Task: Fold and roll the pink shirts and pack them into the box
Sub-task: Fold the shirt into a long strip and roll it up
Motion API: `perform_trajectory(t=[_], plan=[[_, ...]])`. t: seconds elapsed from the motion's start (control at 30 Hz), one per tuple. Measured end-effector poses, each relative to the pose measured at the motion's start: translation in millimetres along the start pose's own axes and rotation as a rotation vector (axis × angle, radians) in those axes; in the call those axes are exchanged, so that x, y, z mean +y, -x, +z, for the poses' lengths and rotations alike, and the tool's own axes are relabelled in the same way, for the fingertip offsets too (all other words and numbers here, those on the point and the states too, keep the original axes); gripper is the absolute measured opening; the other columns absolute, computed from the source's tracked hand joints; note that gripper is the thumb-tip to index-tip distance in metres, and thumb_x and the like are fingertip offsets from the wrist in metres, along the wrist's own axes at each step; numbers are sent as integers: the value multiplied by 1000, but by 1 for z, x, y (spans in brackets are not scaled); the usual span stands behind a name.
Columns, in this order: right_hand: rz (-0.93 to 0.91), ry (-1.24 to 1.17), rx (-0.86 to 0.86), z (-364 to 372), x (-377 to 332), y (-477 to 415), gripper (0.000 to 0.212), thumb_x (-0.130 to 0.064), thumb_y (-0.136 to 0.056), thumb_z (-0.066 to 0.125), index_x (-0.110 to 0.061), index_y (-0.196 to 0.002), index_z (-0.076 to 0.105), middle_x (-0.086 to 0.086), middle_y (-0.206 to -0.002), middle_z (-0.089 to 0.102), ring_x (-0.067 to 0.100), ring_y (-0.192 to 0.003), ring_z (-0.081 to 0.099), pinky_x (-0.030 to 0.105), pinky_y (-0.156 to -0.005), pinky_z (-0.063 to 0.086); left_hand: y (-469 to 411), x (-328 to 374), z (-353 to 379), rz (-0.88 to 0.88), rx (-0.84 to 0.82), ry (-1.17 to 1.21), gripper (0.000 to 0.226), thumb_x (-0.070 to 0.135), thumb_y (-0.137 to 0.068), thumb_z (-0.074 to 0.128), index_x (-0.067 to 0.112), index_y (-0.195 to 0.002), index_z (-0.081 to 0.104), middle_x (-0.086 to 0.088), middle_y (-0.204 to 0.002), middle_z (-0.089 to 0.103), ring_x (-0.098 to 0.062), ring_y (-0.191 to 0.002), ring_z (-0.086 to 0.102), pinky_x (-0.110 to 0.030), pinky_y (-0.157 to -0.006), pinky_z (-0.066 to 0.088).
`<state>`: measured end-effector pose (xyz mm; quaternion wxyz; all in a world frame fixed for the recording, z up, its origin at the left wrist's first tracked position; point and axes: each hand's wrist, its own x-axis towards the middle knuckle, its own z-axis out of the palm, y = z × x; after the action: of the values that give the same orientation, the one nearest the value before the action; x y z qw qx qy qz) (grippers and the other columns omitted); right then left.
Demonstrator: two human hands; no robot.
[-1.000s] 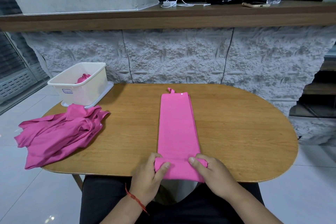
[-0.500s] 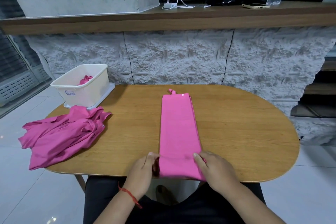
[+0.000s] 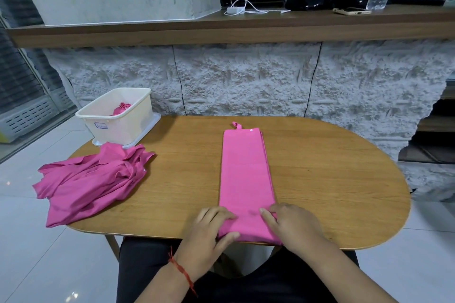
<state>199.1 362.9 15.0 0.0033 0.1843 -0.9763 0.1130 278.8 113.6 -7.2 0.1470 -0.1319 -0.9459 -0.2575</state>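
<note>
- Dead centre on the oval wooden table (image 3: 332,179): a pink shirt folded into a long narrow strip (image 3: 246,174), running from the 12 o'clock side straight down to the 6 o'clock edge, a small loop poking out at its far end.
- Left hand (image 3: 209,231) is on the strip's near end, on the 9 o'clock side. Its fingers lie on top, the thumb is tucked against the near fold, and the fabric is pinched between them.
- There's a red thread bracelet (image 3: 182,273) on that wrist.
- Right hand (image 3: 293,226) is on the 3 o'clock side of the same end, with the index finger stretched flat across the cloth and the other fingers bent over the strip's edge. The thumb is hidden, so I cannot tell whether it grips or only presses.
- Over at 9 o'clock, a loose heap of unfolded pink shirts (image 3: 91,184) spills past the table's rim.
- At 10 o'clock, just beyond the heap, a white rectangular plastic box (image 3: 128,125) sits on a clear lid (image 3: 150,128).
- Inside the box, one rolled pink shirt (image 3: 121,108) peeks above the wall.
</note>
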Motion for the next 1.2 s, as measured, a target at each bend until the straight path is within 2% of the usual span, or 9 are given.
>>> perform_trajectory(t=[0.07, 0.17, 0.27, 0.53, 0.7, 0.83, 0.97, 1.03, 1.2], plan=[[-23, 71, 127, -2, -5, 3, 50, -68, -103, 26, -33, -111, 61, -13, -107, 59, 12, -102, 57, 31, -76, 51, -1, -4, 3, -13, -5, 2, 44, 70, -101, 46, 41, -132, 58, 34, -127, 44, 6, -130, 37, -12, -108, 30], [-230, 99, 316, 2, -17, 12, 39, -64, -105, 35, -36, -111, 60, -19, -105, 58, 6, -98, 55, 26, -76, 50, -7, -5, 5, -41, -15, 43, 41, 68, -102, 46, 42, -130, 60, 34, -123, 47, 3, -126, 40, -15, -104, 35], [-347, 120, 225, 15, -29, 18, 50, -67, -106, 28, -34, -126, 60, -16, -112, 62, 9, -102, 57, 30, -86, 50, -13, -7, 4, -64, -40, 80, 36, 67, -102, 45, 45, -125, 62, 35, -118, 49, 2, -121, 43, -18, -99, 39], [-255, 41, 120, 10, -28, -7, 53, -59, -110, 10, -32, -118, 56, -12, -102, 58, 16, -95, 52, 36, -85, 46, -30, 4, 10, -242, -11, 67, 41, 63, -106, 26, 44, -104, 62, 27, -105, 56, 1, -104, 45, -23, -85, 41], [-218, -27, 30, 8, -28, -24, 52, -55, -111, 15, -32, -117, 61, -8, -97, 61, 20, -91, 55, 39, -87, 46, -44, 15, 5, -308, -72, -125, 43, 50, -108, 16, 35, -92, 53, 18, -93, 55, -10, -92, 46, -36, -88, 43], [-167, -12, -25, 4, -32, -35, 55, -53, -112, 17, -29, -116, 67, -3, -101, 68, 23, -95, 64, 39, -82, 50, -56, 19, 8, -332, -67, -203, 40, 41, -110, 17, 33, -92, 51, 16, -92, 56, -11, -94, 48, -35, -89, 39], [-171, 31, -48, 0, -36, -42, 53, -49, -112, 21, -26, -112, 69, 2, -105, 72, 27, -100, 67, 39, -78, 47, -59, 28, 9, -250, -35, -432, 20, 28, -100, 43, 26, -100, 63, 8, -98, 61, -17, -94, 56, -35, -82, 44], [-189, 45, -48, -3, -36, -44, 49, -45, -113, 23, -25, -111, 68, 3, -108, 72, 28, -103, 66, 39, -76, 45, -53, 27, 14, -84, 24, -497, 17, 23, -89, 53, 24, -98, 67, 6, -94, 63, -19, -86, 58, -34, -74, 48], [-212, 134, -16, -3, -40, -39, 40, -43, -112, 26, -23, -122, 60, 4, -114, 66, 31, -107, 63, 43, -81, 49, -34, 21, 26, 32, 22, -458, 39, 47, -103, 43, 19, -124, 62, 4, -114, 61, -20, -105, 56, -39, -80, 52]])
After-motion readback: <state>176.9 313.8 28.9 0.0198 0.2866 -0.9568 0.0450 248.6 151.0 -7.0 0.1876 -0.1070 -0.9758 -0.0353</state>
